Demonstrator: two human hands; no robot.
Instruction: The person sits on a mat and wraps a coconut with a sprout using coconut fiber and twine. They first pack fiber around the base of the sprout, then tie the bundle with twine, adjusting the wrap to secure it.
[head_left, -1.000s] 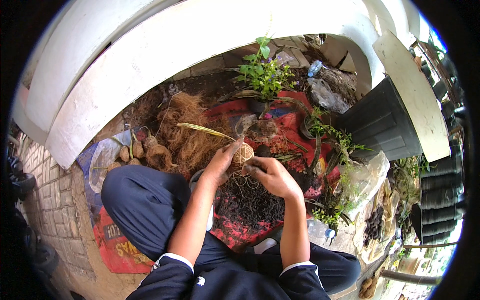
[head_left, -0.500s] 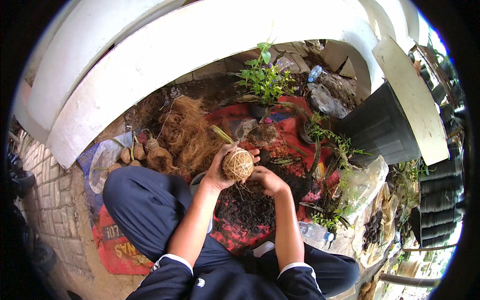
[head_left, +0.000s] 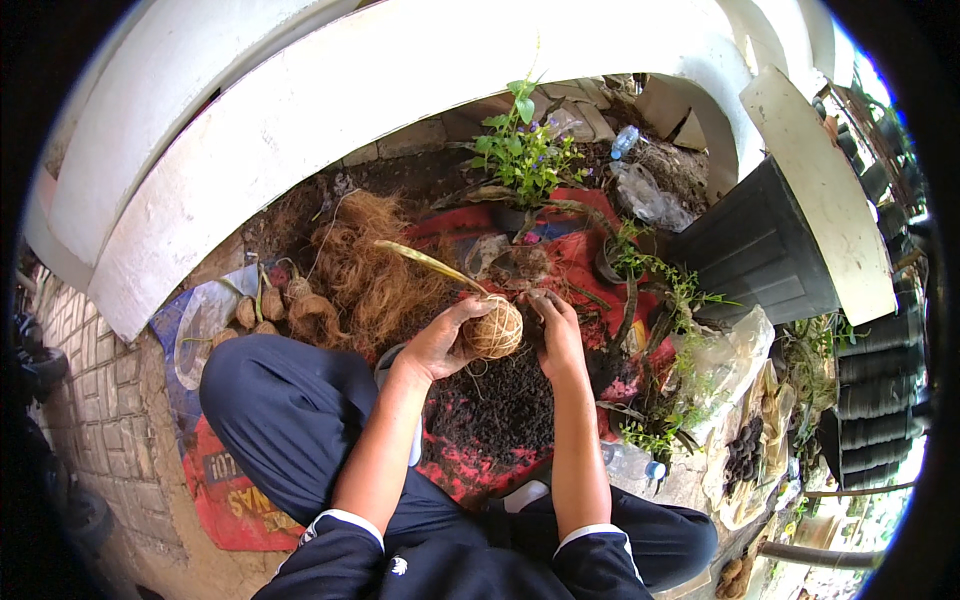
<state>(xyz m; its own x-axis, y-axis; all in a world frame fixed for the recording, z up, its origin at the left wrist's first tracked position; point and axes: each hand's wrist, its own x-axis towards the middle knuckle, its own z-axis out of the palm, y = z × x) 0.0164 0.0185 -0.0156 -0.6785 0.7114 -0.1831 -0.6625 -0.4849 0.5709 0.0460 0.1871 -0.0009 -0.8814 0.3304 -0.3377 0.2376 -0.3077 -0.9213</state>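
My left hand (head_left: 441,342) is closed around a round ball of brown fibre (head_left: 496,330) wound with pale string. A long yellow-green plant stem (head_left: 432,259) sticks out of the ball's top and leans to the upper left. Beside the ball's right side is my right hand (head_left: 557,336), its fingers pinched together; whatever they hold is too small to make out. A thin loose end of string (head_left: 478,371) hangs beneath the ball. Dark loose soil (head_left: 495,415) lies under my hands on a red sheet (head_left: 240,500).
Left of my hands is a heap of coconut fibre (head_left: 365,260), with several sprouting bulbs (head_left: 272,303) near it. A flowering plant (head_left: 527,155) stands at the back. To the right are a black pot (head_left: 755,250), clear plastic (head_left: 735,370) and a plastic bottle (head_left: 630,462).
The ball has turned and shifted slightly right, so its stem now shows at full length to the upper left. My right hand has risen from below the ball to its upper right side.
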